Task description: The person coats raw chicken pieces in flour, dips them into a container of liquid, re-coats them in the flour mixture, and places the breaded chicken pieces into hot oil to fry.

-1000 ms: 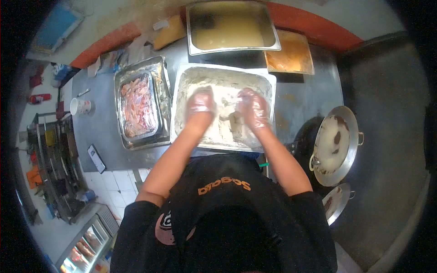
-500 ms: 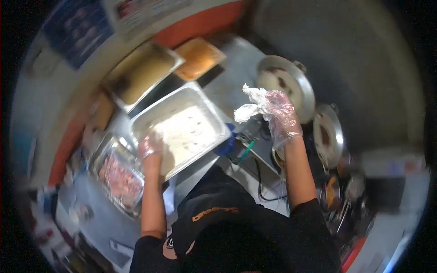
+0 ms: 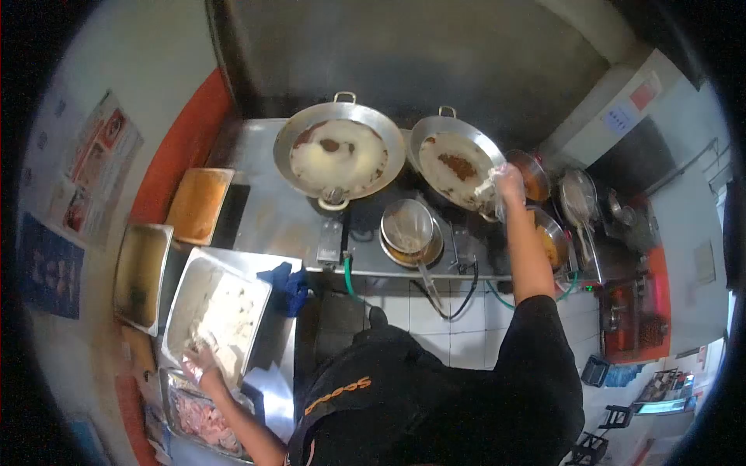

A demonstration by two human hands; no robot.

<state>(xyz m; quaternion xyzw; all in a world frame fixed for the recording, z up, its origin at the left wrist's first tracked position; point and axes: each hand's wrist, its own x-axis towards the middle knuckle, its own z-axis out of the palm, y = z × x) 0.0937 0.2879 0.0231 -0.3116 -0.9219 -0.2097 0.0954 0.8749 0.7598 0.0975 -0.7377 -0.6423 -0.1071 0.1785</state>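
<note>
My right hand [image 3: 510, 186], in a clear plastic glove, is closed on a flour-coated piece of meat [image 3: 487, 184]. It hangs over the right rim of the right-hand wok [image 3: 488, 146], which holds foaming oil with a brown patch in the middle. At lower left my gloved left hand [image 3: 200, 365] reaches into the near corner of a metal tray of white flour [image 3: 180, 291]. Its fingertips are partly hidden in the flour, so their grip is unclear. Next to that hand stands a tray of raw pink meat pieces [image 3: 203, 419], probably chicken.
Another wok of foaming oil [image 3: 388, 128] stands to the left. A strainer [image 3: 408, 225] rests over a bowl between the woks and the counter's front edge. Two trays, one orange-brown [image 3: 198, 206] and one yellowish [image 3: 144, 260], line the left wall. A blue cloth [image 3: 286, 287] lies beside the flour.
My view has swung right toward the woks. My right hand has carried the floured piece to the right-hand wok. My left hand is still at the flour tray.
</note>
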